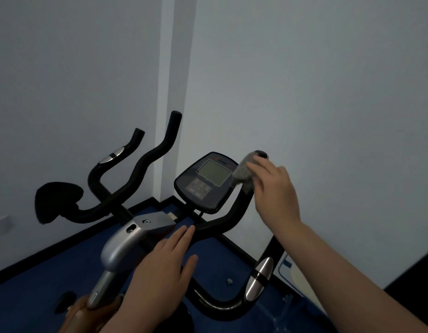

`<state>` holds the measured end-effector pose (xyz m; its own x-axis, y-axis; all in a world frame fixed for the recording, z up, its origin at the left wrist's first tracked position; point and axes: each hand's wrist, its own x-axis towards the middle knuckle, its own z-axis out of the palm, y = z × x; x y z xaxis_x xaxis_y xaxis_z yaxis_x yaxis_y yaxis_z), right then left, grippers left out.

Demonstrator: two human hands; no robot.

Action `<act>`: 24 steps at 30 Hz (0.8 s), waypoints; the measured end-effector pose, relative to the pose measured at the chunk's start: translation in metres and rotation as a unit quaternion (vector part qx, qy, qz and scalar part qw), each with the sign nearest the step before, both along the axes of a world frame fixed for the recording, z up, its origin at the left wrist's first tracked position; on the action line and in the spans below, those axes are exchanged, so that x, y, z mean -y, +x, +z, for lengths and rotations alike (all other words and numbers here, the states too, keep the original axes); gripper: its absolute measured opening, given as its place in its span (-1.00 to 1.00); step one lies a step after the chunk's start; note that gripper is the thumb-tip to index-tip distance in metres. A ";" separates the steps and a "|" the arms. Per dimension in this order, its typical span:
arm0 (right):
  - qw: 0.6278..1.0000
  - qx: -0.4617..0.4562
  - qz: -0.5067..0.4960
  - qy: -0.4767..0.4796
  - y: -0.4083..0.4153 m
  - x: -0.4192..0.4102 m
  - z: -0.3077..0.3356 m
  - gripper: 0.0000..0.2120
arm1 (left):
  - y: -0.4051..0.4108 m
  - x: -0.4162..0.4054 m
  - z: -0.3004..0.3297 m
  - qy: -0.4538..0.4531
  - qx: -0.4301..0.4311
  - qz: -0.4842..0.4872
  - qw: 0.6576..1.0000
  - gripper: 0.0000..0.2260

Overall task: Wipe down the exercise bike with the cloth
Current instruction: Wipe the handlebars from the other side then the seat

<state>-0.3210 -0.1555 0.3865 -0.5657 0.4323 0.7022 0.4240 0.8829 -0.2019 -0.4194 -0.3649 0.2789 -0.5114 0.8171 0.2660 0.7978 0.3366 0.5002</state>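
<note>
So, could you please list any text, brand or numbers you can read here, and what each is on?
None is legible.
Console: small red mark above the blank screen, too blurred to read.
Console buttons: labels too small to read.
White object by the wall: blue marks, unreadable.

Pale wall [304, 80] behind, blue floor [40, 292] below, white wall socket [0, 223] at far left

Dim, cool, bluish light is filling the room, leaving the wall [304, 68] evenly grey. Faint highlights are glinting on the metal grip sensor [259, 277] and silver stem cover [121, 246]. The console screen [214, 172] is reflecting pale grey. The right hand [275, 188] and forearm are smearing with motion blur. Wide-angle distortion is bending lines toward the frame edges.
</note>
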 end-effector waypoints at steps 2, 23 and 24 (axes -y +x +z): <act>0.999 -0.050 0.003 0.018 0.002 -0.001 0.005 -0.70 | 0.001 0.000 0.000 0.001 -0.004 0.005 1.000 -0.46; 0.985 0.148 -0.086 -0.035 -0.015 0.025 -0.041 -0.66 | 0.001 0.000 0.004 -0.006 0.011 0.000 1.000 -0.45; 0.984 0.150 -0.075 -0.052 -0.013 0.031 -0.050 -0.71 | 0.001 0.000 0.004 -0.004 0.009 -0.001 1.000 -0.45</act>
